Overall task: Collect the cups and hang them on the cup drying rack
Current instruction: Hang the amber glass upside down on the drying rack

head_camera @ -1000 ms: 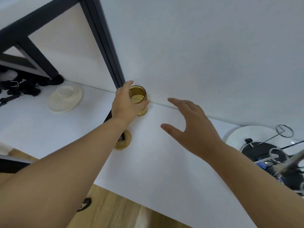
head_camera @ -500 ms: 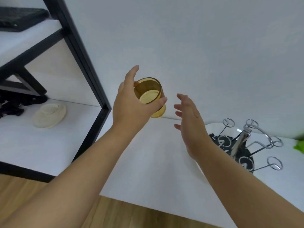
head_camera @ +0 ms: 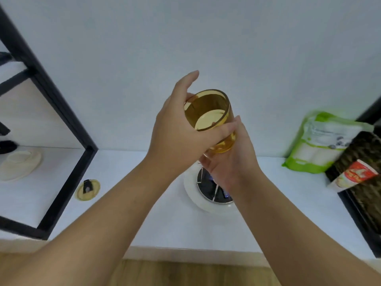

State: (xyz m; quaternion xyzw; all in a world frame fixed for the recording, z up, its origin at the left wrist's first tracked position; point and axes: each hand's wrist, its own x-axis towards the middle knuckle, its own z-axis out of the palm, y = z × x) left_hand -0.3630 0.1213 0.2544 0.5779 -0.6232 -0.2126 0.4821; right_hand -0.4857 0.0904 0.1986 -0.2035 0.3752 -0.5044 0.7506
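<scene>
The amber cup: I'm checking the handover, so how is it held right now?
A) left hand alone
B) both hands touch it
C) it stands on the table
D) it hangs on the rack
B: the left hand wraps the amber cup while the right hand supports it underneath.

Pretty bright, soft even light, with a slightly cool tint on the wall. Hardly any hard shadows, just faint shade on the counter [head_camera: 127, 213] under the forearms. The amber cup [head_camera: 208, 118] glows where light passes through it. Wide-angle bending at the edges, and the green bag [head_camera: 321, 141] on the right is smeared.
</scene>
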